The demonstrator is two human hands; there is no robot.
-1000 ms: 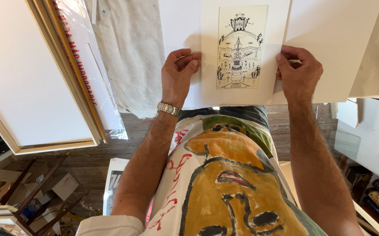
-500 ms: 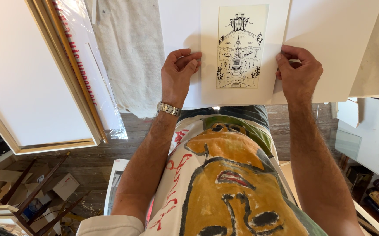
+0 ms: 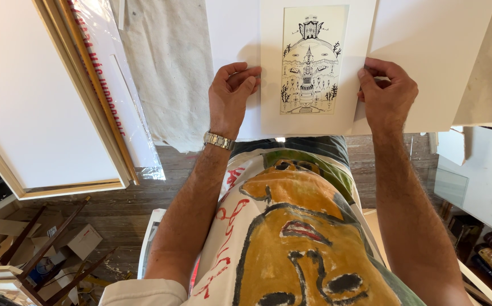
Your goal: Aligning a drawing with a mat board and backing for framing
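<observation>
White boards (image 3: 427, 68) are covering the tabletop, with a wood-framed canvas (image 3: 36, 113) leaning at the left. Both hands are holding a matted ink drawing (image 3: 314, 62) flat at the table's near edge: left hand (image 3: 232, 93) fingers curling around its left border, right hand (image 3: 386, 93) pinching its right border.

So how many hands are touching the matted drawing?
2: the left hand grips the matted drawing at its left edge, the right hand at its right edge.

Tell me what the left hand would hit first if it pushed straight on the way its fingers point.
The left hand points toward the white mat's left edge, which its fingers already touch; going on, it would likely slide onto the ink drawing.
</observation>
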